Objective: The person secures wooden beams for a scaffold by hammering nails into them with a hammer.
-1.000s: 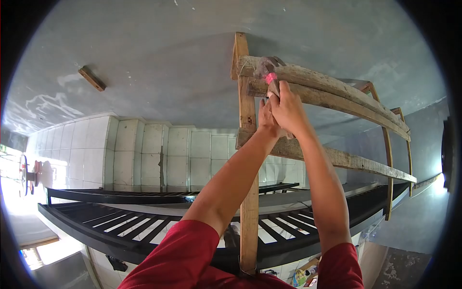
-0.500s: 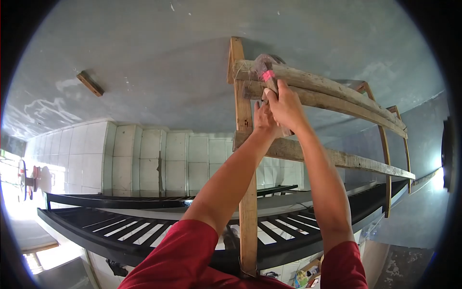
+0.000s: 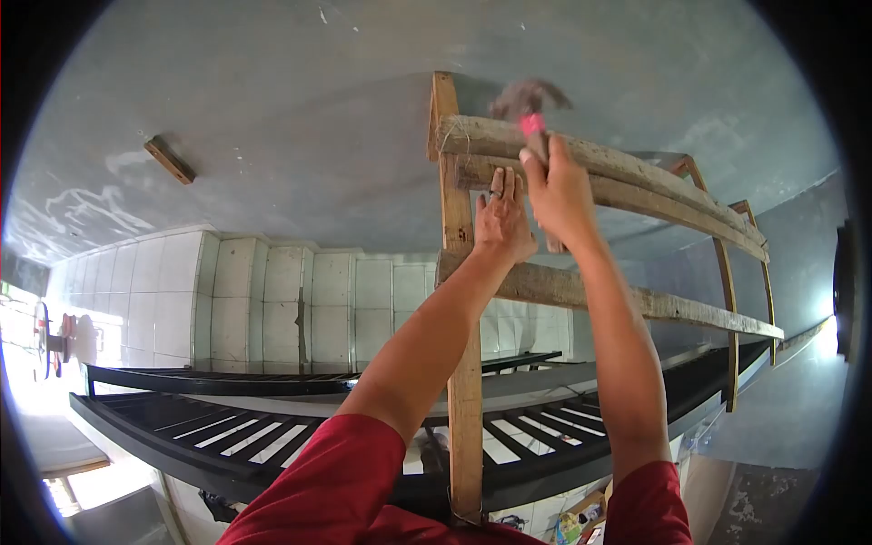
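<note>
The left hand (image 3: 502, 218) lies with fingers stretched against the weathered lower beam (image 3: 622, 193), a dark band round one finger, while the right hand (image 3: 561, 193) is wrapped round the hammer (image 3: 533, 123) by its brownish handle. Lifted in front of the rough, grey-brown upper beam (image 3: 636, 174), the hammer shows a dull brown, motion-blurred head and a bright pink band just under it. Far below, any print on a colourful packet (image 3: 570, 525) is too small to read.
</note>
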The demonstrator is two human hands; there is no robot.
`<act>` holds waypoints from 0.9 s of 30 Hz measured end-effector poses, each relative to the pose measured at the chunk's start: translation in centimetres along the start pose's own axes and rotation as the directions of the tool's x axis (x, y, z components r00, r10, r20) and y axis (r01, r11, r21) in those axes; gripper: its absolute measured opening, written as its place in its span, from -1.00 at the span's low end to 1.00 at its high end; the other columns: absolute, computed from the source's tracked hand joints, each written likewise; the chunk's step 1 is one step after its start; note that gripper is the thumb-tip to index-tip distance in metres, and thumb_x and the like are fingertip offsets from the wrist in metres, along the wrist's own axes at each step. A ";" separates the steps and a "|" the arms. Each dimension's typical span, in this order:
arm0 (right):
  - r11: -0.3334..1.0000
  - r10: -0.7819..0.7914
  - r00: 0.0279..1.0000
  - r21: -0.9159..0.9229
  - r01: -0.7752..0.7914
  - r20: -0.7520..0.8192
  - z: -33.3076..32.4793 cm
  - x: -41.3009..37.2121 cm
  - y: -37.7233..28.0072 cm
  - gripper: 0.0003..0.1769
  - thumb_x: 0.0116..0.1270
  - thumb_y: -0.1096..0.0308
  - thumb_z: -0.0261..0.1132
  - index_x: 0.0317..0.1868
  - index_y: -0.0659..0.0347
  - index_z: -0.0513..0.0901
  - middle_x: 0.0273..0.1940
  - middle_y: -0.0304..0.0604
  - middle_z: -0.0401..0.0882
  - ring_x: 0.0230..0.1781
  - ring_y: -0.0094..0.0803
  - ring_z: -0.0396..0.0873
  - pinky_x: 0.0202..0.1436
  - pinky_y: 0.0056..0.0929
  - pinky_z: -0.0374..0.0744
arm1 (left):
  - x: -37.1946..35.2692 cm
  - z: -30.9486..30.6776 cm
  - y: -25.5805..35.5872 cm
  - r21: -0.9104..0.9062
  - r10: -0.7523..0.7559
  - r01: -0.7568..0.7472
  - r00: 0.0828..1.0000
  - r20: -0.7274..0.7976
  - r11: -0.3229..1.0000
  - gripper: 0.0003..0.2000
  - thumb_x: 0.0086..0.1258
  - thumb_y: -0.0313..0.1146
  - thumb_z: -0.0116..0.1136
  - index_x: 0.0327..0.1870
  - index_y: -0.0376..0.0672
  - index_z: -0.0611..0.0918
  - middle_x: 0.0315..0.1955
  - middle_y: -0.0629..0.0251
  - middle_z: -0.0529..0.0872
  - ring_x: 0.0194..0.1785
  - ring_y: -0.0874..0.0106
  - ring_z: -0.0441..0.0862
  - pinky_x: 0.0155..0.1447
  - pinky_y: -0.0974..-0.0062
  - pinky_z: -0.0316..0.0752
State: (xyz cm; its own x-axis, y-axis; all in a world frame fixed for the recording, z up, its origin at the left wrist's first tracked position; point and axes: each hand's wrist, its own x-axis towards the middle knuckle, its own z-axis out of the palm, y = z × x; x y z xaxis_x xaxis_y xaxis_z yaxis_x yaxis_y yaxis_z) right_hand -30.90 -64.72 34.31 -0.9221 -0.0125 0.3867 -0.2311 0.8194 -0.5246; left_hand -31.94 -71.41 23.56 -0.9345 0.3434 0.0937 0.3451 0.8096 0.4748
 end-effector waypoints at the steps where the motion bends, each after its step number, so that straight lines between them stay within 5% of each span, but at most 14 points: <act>1: 0.998 -0.034 0.994 0.046 0.038 -0.100 -0.7 -0.5 -0.7 -0.70 0.51 0.19 0.16 -0.04 0.28 0.41 -0.56 0.05 0.57 -0.73 -0.07 0.55 -0.60 -0.13 0.49 | -0.2 0.5 0.0 0.030 -0.001 0.002 1.000 -0.010 1.000 -0.09 0.27 0.03 0.22 0.61 -0.02 0.08 0.61 0.23 0.02 0.66 0.24 -0.10 0.58 0.01 0.05; 3: 0.997 -0.005 0.989 0.075 0.016 -0.147 -0.2 -1.2 -1.0 -0.72 0.50 0.20 0.17 -0.04 0.25 0.42 -0.51 0.10 0.61 -0.62 0.08 0.60 -0.52 -0.05 0.51 | -0.2 0.5 0.1 0.060 0.001 0.000 1.000 -0.029 0.998 -0.12 0.27 0.03 0.22 0.60 0.02 0.11 0.61 0.24 0.03 0.65 0.24 -0.07 0.58 0.00 0.04; 6: 0.989 -0.110 0.994 -0.097 0.111 0.016 3.5 -2.0 1.6 -0.67 0.46 0.17 0.20 -0.02 0.27 0.42 -0.34 0.25 0.65 -0.25 0.37 0.58 -0.19 0.18 0.47 | -0.8 -1.1 0.1 -0.002 0.045 -0.045 0.986 0.163 0.999 -0.14 0.26 -0.02 0.23 0.59 0.03 0.14 0.61 0.20 0.02 0.64 0.25 -0.03 0.58 0.00 0.04; 9: 0.996 0.022 0.988 -0.087 -0.009 0.151 1.2 -0.4 0.9 -0.66 0.46 0.15 0.20 -0.03 0.27 0.41 -0.34 0.28 0.64 -0.22 0.37 0.57 -0.11 0.22 0.45 | -0.6 -2.4 0.5 -0.038 0.006 0.002 0.979 0.204 0.999 -0.15 0.26 -0.10 0.20 0.60 0.03 0.13 0.61 0.19 0.00 0.65 0.27 -0.04 0.58 0.00 0.03; 12: 0.998 0.018 0.999 -0.065 -0.015 0.050 -1.7 0.2 -1.9 -0.69 0.50 0.15 0.17 -0.07 0.26 0.41 -0.42 0.18 0.64 -0.38 0.26 0.62 -0.33 0.09 0.50 | -0.5 -0.2 0.0 -0.010 -0.004 0.004 1.000 -0.001 1.000 -0.15 0.27 -0.12 0.19 0.61 0.04 0.10 0.62 0.20 -0.02 0.67 0.27 -0.12 0.58 -0.02 0.03; 14: 0.999 -0.043 0.994 0.007 0.044 -0.097 -2.2 0.4 -2.0 -0.69 0.52 0.14 0.16 -0.10 0.25 0.40 -0.52 0.08 0.59 -0.53 0.12 0.63 -0.51 -0.06 0.48 | -0.5 -0.3 0.2 -0.006 -0.012 0.012 1.000 0.006 1.000 -0.13 0.26 -0.13 0.19 0.61 -0.01 0.08 0.62 0.19 -0.03 0.67 0.27 -0.15 0.59 -0.01 0.03; 17: 0.999 -0.050 0.977 -0.003 0.051 -0.209 1.1 -1.2 -0.2 -0.70 0.51 0.15 0.16 -0.09 0.25 0.40 -0.48 0.13 0.62 -0.45 0.20 0.64 -0.44 0.00 0.50 | 0.2 -0.8 -0.4 0.015 0.008 -0.010 0.994 0.113 1.000 -0.09 0.23 -0.15 0.20 0.61 -0.12 0.04 0.62 0.18 -0.05 0.68 0.26 -0.20 0.60 0.03 0.03; 18: 0.992 -0.082 0.997 -0.095 0.082 0.000 3.2 -1.4 3.9 -0.69 0.50 0.15 0.18 -0.07 0.26 0.41 -0.41 0.21 0.65 -0.38 0.29 0.62 -0.35 0.06 0.51 | -0.3 -0.9 -0.2 0.023 0.024 -0.028 0.985 0.169 0.999 -0.08 0.23 -0.15 0.20 0.61 -0.14 0.03 0.62 0.18 -0.06 0.68 0.25 -0.21 0.60 0.04 0.04; 22: 0.985 0.054 0.990 -0.168 -0.031 0.134 1.3 -1.0 3.9 -0.63 0.48 0.12 0.19 -0.03 0.30 0.44 -0.39 0.25 0.64 -0.34 0.35 0.59 -0.30 0.07 0.51 | -0.8 -1.9 0.4 0.036 -0.011 0.007 0.996 0.090 0.999 -0.04 0.21 -0.15 0.23 0.60 -0.21 0.00 0.63 0.20 -0.09 0.68 0.26 -0.24 0.60 0.07 0.07; 27: 0.997 0.080 0.997 0.009 -0.080 -0.009 -3.1 -1.1 0.1 -0.66 0.45 0.18 0.22 -0.06 0.34 0.45 -0.50 0.21 0.61 -0.45 0.33 0.57 -0.35 0.04 0.54 | -0.9 -1.5 0.5 -0.004 -0.017 0.017 0.998 0.055 1.000 0.00 0.18 -0.14 0.26 0.61 -0.20 -0.03 0.63 0.22 -0.10 0.68 0.31 -0.22 0.61 0.07 0.05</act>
State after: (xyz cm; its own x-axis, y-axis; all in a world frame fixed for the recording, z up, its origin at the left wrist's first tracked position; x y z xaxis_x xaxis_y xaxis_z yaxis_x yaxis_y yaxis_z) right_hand -29.00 -62.85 36.17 -0.9347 0.0582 0.3506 -0.1596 0.8128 -0.5603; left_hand -31.09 -72.06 25.02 -0.9339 0.3555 0.0377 0.3289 0.8133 0.4799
